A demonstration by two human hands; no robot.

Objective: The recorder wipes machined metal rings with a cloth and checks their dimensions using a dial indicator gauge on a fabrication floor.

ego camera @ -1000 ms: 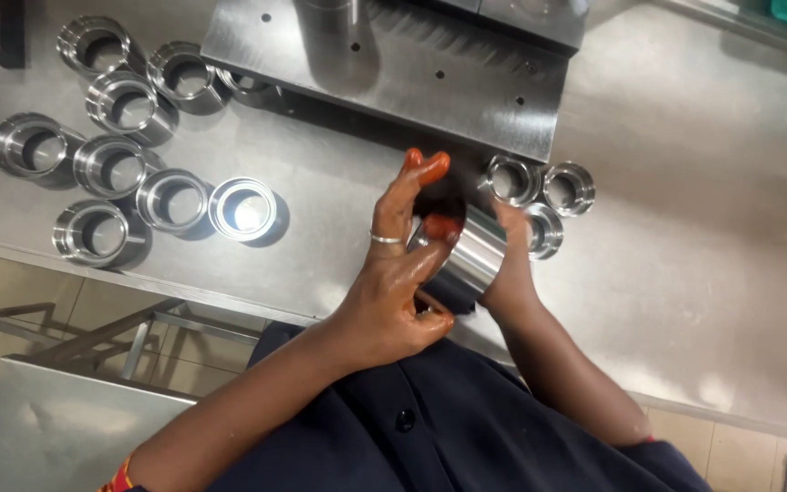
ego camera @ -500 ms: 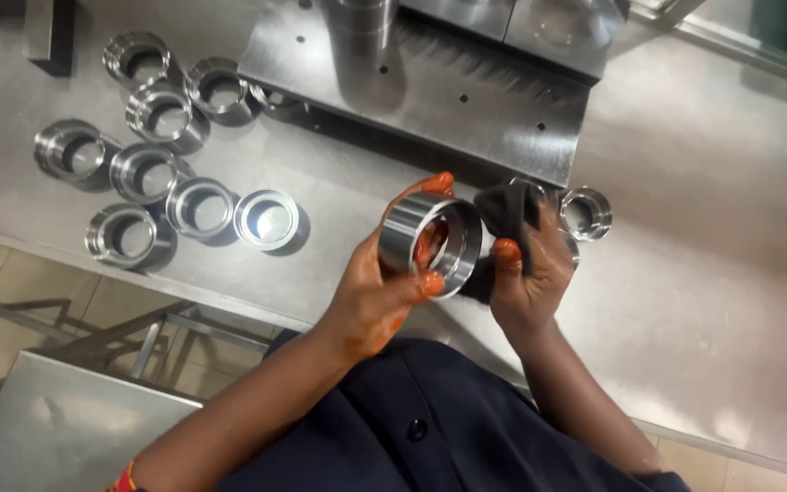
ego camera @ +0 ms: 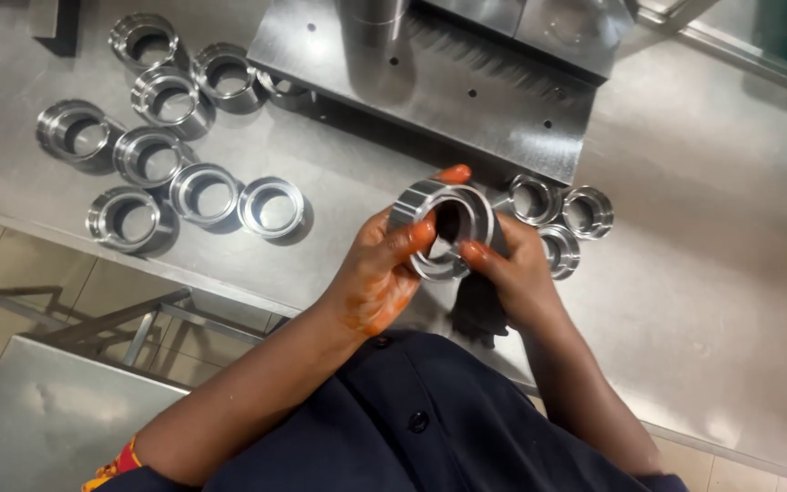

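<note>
From my remote seat, nearest to the camera is the person's dark navy buttoned shirt (ego camera: 412, 428), and just above it both hands meet over the edge of the brushed steel worktable (ego camera: 703, 301). The left hand (ego camera: 371, 278) grips a shiny machined steel ring with a stepped collar (ego camera: 444, 228), thumb and fingers curled over its rim; the right hand (ego camera: 516, 273) clasps the ring's other side and also pinches a dark cloth (ego camera: 480, 310) that hangs beneath it. A second ago the ring sat low between the hands with its side toward me; now it is lifted and turned so its open bore faces the camera, tilted slightly, clear of the table. I judge that the wiping has moved to the ring's face or bore, though the cloth is partly hidden and I cannot be sure where it touches. Just beyond the right hand, three smaller steel rings (ego camera: 562, 219) stand clustered on the table. Well apart to the left, a group of similar steel rings (ego camera: 175, 155) stands in loose rows, unchanged. Farthest off, a thick grey steel fixture plate with small holes (ego camera: 448, 82) rests on the table.
</note>
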